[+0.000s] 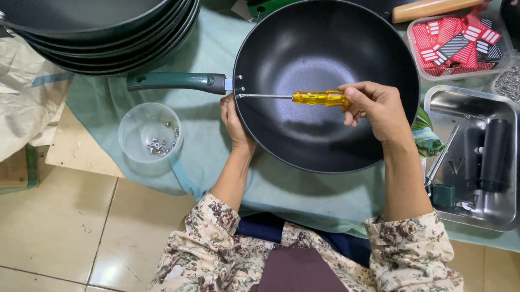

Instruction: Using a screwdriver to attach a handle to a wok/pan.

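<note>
while left hand [234,122] grips wok [326,85] rim | right hand [375,105] fingers clamp screwdriver [319,97] level

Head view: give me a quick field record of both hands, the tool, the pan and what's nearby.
right hand: grips yellow-handled screwdriver
tool tip: at the rivets inside the pan wall, handle side
left hand: holds black pan by its rim near the green handle
left of pan: clear cup with screws
right of pan: steel tray with black handles
behind: stacked pans
</note>
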